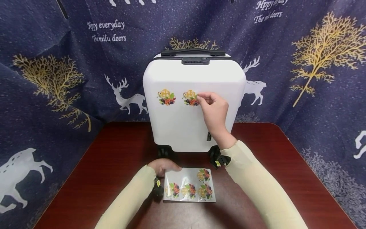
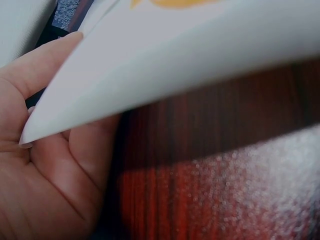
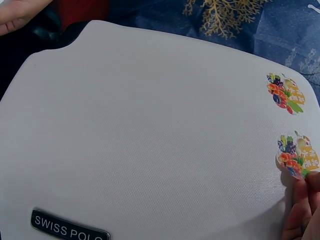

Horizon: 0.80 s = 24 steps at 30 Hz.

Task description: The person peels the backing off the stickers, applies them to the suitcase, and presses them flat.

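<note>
A white suitcase stands upright on the table, its front facing me. My right hand pinches the right edge of a round fruit sticker between thumb and fingertips, against the suitcase front. In the right wrist view the sticker's held edge lifts off the surface and casts a shadow. Left of it, another fruit sticker lies flat on the suitcase. My left hand grips the upper left corner of a white sticker sheet, which bows up from the table in the left wrist view.
Several fruit stickers remain on the sheet. The dark red table runs under the suitcase's black wheels. Behind hangs a navy cloth with white deer and gold trees. A black handle tops the suitcase.
</note>
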{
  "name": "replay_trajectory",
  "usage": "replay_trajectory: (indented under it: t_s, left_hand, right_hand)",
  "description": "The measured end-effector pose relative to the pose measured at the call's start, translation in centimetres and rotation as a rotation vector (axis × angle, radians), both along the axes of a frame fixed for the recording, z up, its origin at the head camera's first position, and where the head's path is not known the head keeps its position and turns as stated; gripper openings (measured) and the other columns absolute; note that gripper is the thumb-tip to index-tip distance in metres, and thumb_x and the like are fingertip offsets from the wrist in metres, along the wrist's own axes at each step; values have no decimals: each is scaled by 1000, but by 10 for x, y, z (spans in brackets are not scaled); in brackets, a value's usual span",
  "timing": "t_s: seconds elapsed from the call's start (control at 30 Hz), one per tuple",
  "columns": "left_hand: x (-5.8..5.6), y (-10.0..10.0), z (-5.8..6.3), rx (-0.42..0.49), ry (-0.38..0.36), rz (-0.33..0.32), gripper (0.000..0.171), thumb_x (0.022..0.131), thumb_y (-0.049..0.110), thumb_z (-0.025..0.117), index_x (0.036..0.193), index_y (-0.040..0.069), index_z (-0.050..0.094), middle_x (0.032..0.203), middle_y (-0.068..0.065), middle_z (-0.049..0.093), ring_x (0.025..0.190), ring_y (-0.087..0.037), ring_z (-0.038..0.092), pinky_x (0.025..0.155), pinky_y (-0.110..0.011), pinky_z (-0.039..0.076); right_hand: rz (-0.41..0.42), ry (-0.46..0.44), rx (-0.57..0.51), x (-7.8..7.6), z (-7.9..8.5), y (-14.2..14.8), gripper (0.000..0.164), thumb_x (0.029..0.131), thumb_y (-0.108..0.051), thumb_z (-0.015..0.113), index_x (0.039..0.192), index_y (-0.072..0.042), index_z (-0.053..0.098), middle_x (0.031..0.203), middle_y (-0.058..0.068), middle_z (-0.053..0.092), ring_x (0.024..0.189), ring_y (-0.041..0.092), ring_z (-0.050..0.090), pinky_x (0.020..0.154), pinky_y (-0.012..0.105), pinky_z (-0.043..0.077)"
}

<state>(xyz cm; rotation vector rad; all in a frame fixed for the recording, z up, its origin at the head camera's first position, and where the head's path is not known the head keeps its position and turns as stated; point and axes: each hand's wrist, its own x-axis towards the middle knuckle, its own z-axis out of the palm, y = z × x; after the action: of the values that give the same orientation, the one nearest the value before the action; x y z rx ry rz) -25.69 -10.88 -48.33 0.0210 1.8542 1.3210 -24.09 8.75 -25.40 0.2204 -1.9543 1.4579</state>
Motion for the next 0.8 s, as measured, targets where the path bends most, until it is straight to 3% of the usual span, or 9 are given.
replay_trajectory:
  t_s: [0.13, 0.37, 0.8]
  left_hand:
    - [1, -1, 2, -18, 10, 7, 29, 101, 17, 60, 117, -5, 71, 95, -7, 77, 81, -14, 71, 78, -32, 62]
    - [2, -3, 4, -9, 10, -5, 30, 101, 16, 59, 118, -6, 70, 98, -8, 77, 82, -14, 71, 79, -31, 62]
    - [0, -2, -2, -3, 11, -9, 30, 101, 17, 59, 118, -7, 69, 97, -9, 77, 82, -15, 72, 80, -34, 63]
  right_hand:
    - [-11, 20, 33, 0, -1, -1, 15, 94, -11, 73, 102, 1, 78, 92, 20, 78, 67, 1, 57, 59, 14, 40]
    - [-24, 73, 114, 0, -2, -2, 15, 94, -8, 71, 102, 3, 78, 96, 19, 77, 78, 27, 68, 62, 12, 40]
    - [-57, 137, 112, -4, -7, -4, 13, 93, -5, 71, 100, 5, 76, 94, 21, 73, 80, 31, 69, 66, 12, 42]
